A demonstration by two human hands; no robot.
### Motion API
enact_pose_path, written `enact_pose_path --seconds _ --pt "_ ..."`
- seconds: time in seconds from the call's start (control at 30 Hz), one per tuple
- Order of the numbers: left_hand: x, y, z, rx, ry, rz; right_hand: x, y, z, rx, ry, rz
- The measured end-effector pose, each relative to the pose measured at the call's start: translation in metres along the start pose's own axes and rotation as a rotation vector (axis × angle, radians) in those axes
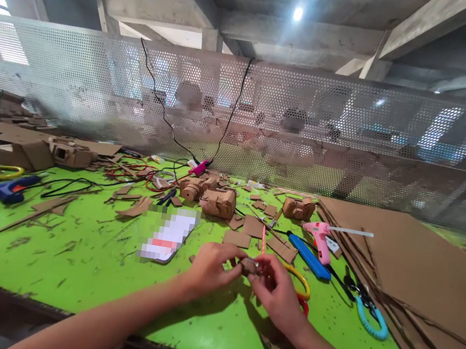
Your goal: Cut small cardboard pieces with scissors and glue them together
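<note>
Between my two hands, above the green table (111, 273), is a small brown cardboard piece (248, 266). My left hand (215, 267) pinches its left side with thumb and index finger. On its right side, the fingers of my right hand (279, 291) are closed, partly hiding it. Scissors with yellow and red handles (301, 281) lie partly under my right hand. Below that hand rests a loose cardboard scrap (273, 345). A phone (172, 236) lies to the left of my left hand.
Cardboard models (218, 202) and scraps stand further back. On the right are a blue cutter (309, 257), a pink glue gun (320, 240), turquoise-handled pliers (370, 319) and cardboard sheets (434, 271). A blue glue gun (9, 188) lies left. A perforated metal screen (95, 94) borders the back.
</note>
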State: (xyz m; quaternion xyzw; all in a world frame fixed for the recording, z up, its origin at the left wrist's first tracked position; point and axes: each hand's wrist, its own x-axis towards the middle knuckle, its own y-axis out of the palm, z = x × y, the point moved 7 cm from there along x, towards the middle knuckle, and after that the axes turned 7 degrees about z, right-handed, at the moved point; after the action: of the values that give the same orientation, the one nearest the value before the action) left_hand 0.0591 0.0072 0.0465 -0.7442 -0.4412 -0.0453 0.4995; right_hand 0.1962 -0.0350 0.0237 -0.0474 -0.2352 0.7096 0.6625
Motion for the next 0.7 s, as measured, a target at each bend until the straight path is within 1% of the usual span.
enact_pose_path --seconds 0.07,0.1,0.17,0.23,0.33,0.43,0.53,0.63,0.7 --pt "0.002 0.006 0.015 -0.193 -0.152 0.04 0.001 -0.008 0.003 -0.043 -0.029 -0.055" --pt "0.003 0.011 0.022 -0.319 -0.221 0.07 0.003 -0.011 0.002 -0.042 -0.027 -0.062" --pt "0.003 0.022 0.032 -0.576 -0.333 0.138 0.006 -0.012 -0.001 -0.007 -0.004 -0.034" --pt "0.002 0.031 0.037 -0.766 -0.423 0.189 0.009 -0.012 -0.005 0.031 0.021 0.002" --pt "-0.001 0.04 0.04 -0.942 -0.538 0.23 0.011 -0.011 -0.007 0.022 0.022 0.015" --pt "-0.004 0.046 0.037 -1.081 -0.597 0.258 0.01 -0.011 -0.007 -0.022 0.007 0.006" --pt "-0.008 0.048 0.033 -1.163 -0.631 0.278 0.008 -0.014 -0.004 -0.104 -0.043 -0.031" --pt "-0.01 0.048 0.026 -1.231 -0.591 0.342 0.007 -0.016 -0.001 -0.156 -0.084 -0.059" --pt "-0.011 0.049 0.022 -1.267 -0.559 0.389 0.007 -0.016 0.002 -0.178 -0.105 -0.05"
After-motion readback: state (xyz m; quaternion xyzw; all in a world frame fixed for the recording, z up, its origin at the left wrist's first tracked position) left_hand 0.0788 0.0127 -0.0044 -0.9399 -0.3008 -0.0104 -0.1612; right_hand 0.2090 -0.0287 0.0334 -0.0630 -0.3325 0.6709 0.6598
